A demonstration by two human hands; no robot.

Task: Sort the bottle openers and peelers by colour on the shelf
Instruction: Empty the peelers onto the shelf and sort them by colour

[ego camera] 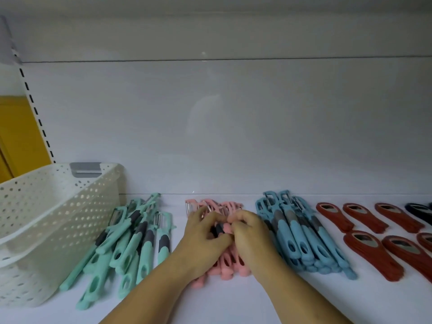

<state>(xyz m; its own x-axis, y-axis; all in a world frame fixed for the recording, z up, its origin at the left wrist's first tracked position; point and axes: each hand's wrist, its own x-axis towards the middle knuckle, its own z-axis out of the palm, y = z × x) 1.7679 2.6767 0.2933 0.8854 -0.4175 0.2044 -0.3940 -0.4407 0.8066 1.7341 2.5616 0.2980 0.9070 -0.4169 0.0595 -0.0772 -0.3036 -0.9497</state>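
Several hazards, judged left to right: the splayed mint-green peelers lie loosely across one another and could slide if the left forearm knocks them. The pink peelers, at the centre of the shelf, carry bare blades close to the fingers. The blue peelers lie just beside the right wrist, so a sideways shove could mix the colours. The left hand has its fingers curled over the pink pile. The right hand has its fingertips bent, apparently pinching a pink handle. Counts:
- One perforated basket.
- Green peelers: about ten, though overlap prevents certainty.
- Pink: too covered to count.
- Blue: about eight.
- Red bottle openers: six stacks.
- Dark bottle openers: at least one, cut by the frame edge.
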